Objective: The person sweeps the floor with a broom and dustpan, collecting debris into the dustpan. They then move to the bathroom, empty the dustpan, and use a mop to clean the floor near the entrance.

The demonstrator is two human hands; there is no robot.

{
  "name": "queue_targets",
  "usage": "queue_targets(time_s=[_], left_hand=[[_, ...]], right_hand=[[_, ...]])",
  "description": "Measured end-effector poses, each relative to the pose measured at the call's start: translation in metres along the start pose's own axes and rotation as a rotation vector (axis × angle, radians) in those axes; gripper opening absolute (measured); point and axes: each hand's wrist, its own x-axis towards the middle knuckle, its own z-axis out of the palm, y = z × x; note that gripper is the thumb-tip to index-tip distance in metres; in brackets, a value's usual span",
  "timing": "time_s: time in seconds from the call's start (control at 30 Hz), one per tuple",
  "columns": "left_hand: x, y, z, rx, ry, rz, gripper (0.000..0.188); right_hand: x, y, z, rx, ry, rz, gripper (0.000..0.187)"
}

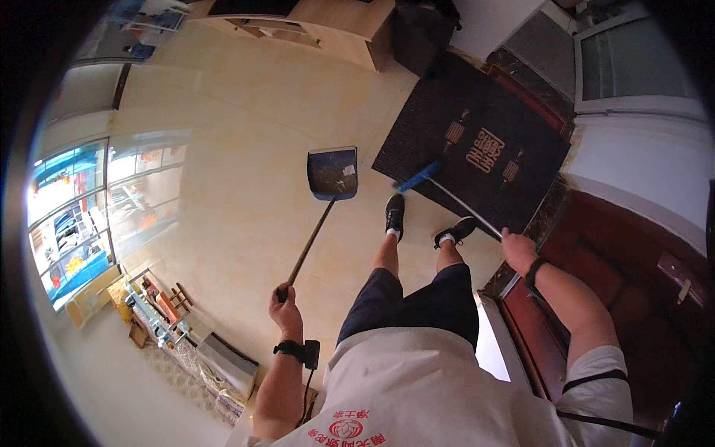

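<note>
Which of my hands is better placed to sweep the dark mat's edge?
Your right hand, probably: it grips the broom, whose blue head already overlaps the dark mat's edge in view. Your left hand holds the dustpan.

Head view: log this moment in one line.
Left hand: grips blue dark-handled dustpan | Right hand: grips blue-headed grey-poled broom | Broom head: at dark rectangular mat's edge

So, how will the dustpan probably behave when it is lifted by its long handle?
The dustpan is probably light, as its rim looks thin and only the left hand grips it. Its straight, slim handle seems likely to stay fairly stiff. If it tips, the pale scrap lying inside could slide out.
</note>
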Motion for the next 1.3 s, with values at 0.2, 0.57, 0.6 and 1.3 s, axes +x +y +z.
queue_targets(time_s=[0.2, 0.57, 0.6, 1.3], left_hand=[[0.026, 0.002, 0.004, -0.074, -0.046, 0.038, 0.013], [-0.002, 0.005, 0.013, 0.005, 0.023, 0.074, 0.013], [-0.004, 0.004, 0.016, 0.002, 0.015, 0.091, 0.013], [-0.092, -0.084, -0.033, -0.008, 0.239, -0.069, 0.015]], right_hand=[[-0.067, 0.022, -0.013, 0.051, 0.088, -0.023, 0.046], [0.158, -0.118, 0.016, 0.487, 0.248, 0.023, 0.038], [0.171, -0.128, 0.021, 0.476, 0.238, -0.011, 0.038], [0.188, -0.136, -0.036, 0.309, 0.389, -0.167, 0.023]])
